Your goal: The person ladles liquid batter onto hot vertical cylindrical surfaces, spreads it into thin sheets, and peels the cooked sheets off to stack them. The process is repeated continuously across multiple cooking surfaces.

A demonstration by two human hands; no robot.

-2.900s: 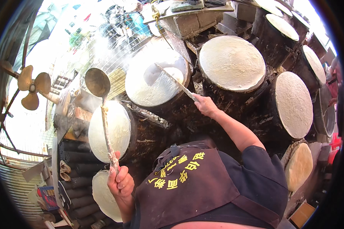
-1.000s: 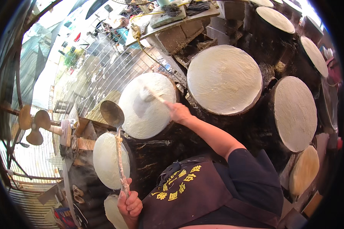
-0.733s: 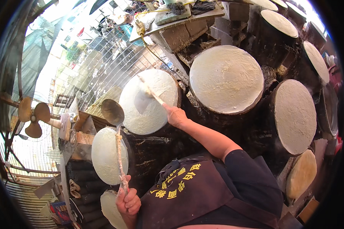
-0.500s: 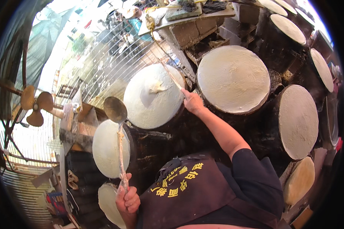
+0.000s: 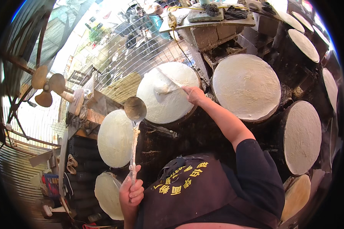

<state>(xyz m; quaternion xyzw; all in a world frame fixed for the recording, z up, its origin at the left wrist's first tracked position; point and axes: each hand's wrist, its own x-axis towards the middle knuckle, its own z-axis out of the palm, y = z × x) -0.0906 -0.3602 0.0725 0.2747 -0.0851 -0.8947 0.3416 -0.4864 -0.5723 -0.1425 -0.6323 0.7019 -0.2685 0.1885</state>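
My left hand (image 5: 132, 191) is closed round the batter-crusted handle of a metal ladle (image 5: 135, 109). The ladle stands upright, bowl at the top, in front of a white batter-covered round (image 5: 116, 139). Farther off, my right hand (image 5: 195, 95) grips one end of a thin, flat spreading stick (image 5: 171, 79). That stick lies across a larger round griddle coated with pale batter (image 5: 168, 108), touching or just above a thicker wet patch (image 5: 164, 87) near its middle. My right fingers wrap the stick's near end by the griddle's right rim.
More batter-covered rounds stand on dark drum-like bases, among them a large one (image 5: 246, 87) to the right and another (image 5: 302, 137) beyond it. A metal fan (image 5: 46, 87) is at the left. A cluttered ledge (image 5: 206, 23) and wire mesh lie at the back.
My right hand has drawn the stick down over the batter, and the lump looks more spread. The whole view has shifted; my left hand still holds the ladle upright.
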